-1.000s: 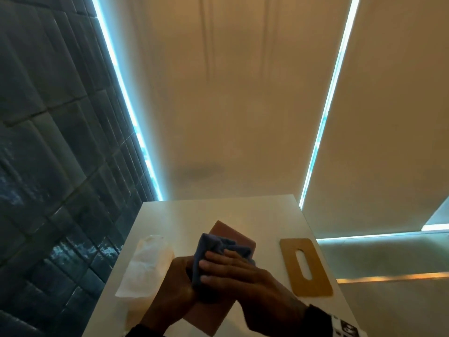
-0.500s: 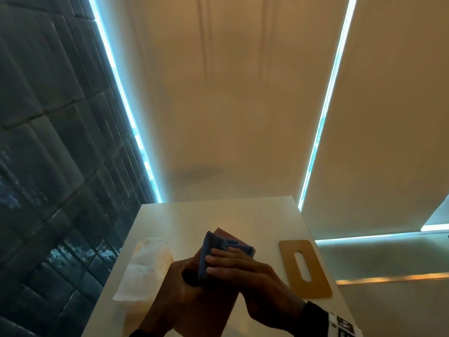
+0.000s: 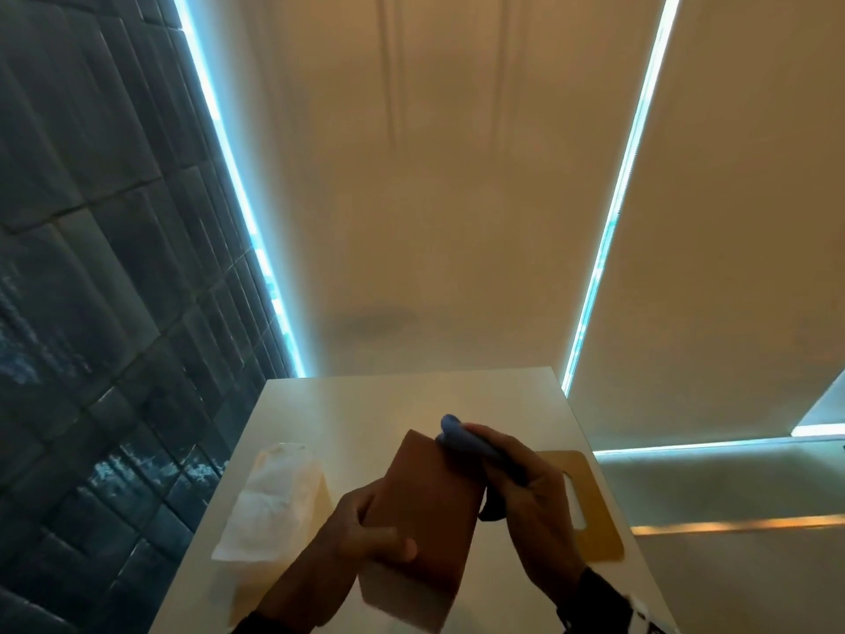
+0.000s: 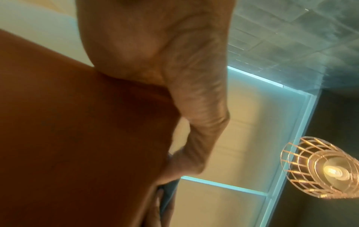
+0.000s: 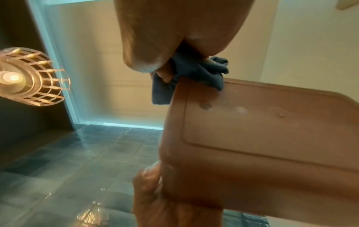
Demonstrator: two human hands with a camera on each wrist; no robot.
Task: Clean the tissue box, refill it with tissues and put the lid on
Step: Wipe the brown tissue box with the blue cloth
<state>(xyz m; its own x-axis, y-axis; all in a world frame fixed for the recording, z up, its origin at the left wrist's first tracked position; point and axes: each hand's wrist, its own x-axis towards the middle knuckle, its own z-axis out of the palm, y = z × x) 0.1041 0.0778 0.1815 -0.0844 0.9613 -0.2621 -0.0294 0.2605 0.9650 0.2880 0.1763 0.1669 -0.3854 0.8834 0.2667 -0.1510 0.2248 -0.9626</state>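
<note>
A brown tissue box (image 3: 427,505) is lifted above the white table (image 3: 347,404), tilted on its side. My left hand (image 3: 366,533) grips its near end, thumb across the side. My right hand (image 3: 521,487) holds a blue cloth (image 3: 462,439) against the box's far right edge. The right wrist view shows the cloth (image 5: 196,72) bunched on the rim of the box (image 5: 262,138), whose recessed base faces the camera. The box's side (image 4: 77,138) fills the left wrist view. A pack of white tissues (image 3: 274,501) lies at the left. The tan lid (image 3: 590,510) with a slot lies at the right.
A dark tiled wall (image 3: 91,313) runs along the table's left side. The table's right edge (image 3: 608,487) drops off just past the lid. A wire-cage lamp (image 4: 318,167) hangs overhead.
The right hand has swept the cloth from the middle of the box to its far right edge. The box has turned, showing a bare brown side.
</note>
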